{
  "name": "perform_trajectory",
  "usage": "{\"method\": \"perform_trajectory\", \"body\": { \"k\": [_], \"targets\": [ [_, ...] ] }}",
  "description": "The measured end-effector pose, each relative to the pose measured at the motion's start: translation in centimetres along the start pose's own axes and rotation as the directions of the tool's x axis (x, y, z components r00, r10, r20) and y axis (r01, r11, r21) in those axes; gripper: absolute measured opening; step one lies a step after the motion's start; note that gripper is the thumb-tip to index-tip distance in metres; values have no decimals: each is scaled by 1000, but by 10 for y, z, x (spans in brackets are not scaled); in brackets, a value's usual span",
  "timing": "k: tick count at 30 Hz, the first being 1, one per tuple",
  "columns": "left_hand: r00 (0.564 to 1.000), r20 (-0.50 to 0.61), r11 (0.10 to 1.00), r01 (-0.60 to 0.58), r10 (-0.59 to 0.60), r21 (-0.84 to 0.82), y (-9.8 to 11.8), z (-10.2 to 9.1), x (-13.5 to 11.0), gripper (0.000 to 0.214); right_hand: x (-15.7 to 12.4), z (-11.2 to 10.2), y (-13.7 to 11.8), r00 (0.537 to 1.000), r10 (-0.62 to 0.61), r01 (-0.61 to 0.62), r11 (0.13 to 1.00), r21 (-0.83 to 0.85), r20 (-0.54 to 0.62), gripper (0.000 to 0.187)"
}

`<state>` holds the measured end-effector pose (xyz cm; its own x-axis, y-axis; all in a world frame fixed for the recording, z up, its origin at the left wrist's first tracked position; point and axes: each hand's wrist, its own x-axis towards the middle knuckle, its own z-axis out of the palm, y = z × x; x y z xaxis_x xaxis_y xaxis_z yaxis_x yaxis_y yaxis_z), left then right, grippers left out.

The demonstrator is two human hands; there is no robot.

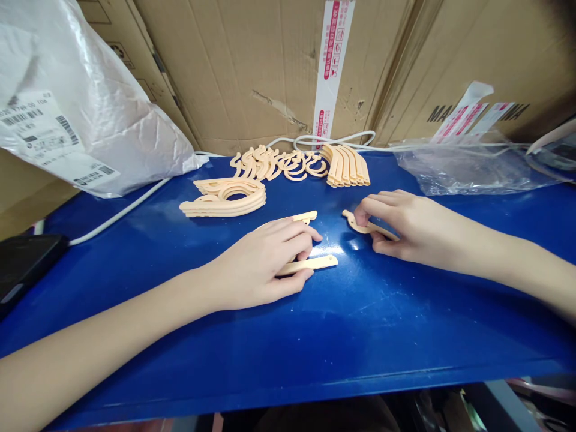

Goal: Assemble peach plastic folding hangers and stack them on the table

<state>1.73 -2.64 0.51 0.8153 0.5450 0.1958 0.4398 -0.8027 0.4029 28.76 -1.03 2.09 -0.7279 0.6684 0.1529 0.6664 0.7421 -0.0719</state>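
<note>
My left hand (274, 258) lies over a cream plastic hanger piece (324, 262) on the blue table. Its thumb presses along the lower arm, and the fingers curl over the middle, hiding much of the piece. Another cream end (308, 216) pokes out above the fingers. To the right, my right hand (400, 225) is closed on a small curved cream hook (357, 225), its tip pointing left and its other end under the fingers. A gap separates the two hands, and the hook does not touch the hanger piece.
Behind my left hand sits a stack of cream hanger bodies (225, 209). Farther back lie several loose hooks (261, 162) and a row of curved arms (346, 167). A white parcel bag (103, 108), a phone (31, 264), a white cable (119, 210) and clear plastic (463, 171) border the table.
</note>
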Motion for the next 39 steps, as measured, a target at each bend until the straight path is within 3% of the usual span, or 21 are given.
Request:
{"method": "perform_trajectory", "body": {
  "k": [4, 13, 19, 21, 27, 34, 39],
  "targets": [
    [1000, 5, 1000, -2, 2, 7, 1, 0, 0, 11, 0, 4, -1, 997, -71, 71, 997, 6, -17, 20],
    [999, -6, 999, -37, 37, 27, -1, 0, -1, 11, 0, -3, -6, 993, -97, 91, 991, 97, 60, 9],
    [1000, -6, 999, -31, 31, 20, 0, 0, 0, 10, 1, -2, -9, 995, -85, 76, 984, 164, 43, 8],
    [999, -3, 999, -34, 34, 18, 0, 0, 0, 10, 2, -1, -11, 994, -103, 98, 984, 145, 23, 6],
    [999, 6, 999, -44, 43, 29, -1, -1, 0, 10, 1, 5, -11, 993, -121, 121, 992, 43, -10, 28],
    [999, 13, 998, -49, 48, 31, -1, -1, -1, 11, 0, 4, -10, 995, 14, -22, 996, -83, -101, 33],
    [998, 9, 997, -62, 62, 47, -1, 0, -1, 10, -1, 5, -14, 993, -4, -10, 992, -123, -118, 34]
  ]
}}
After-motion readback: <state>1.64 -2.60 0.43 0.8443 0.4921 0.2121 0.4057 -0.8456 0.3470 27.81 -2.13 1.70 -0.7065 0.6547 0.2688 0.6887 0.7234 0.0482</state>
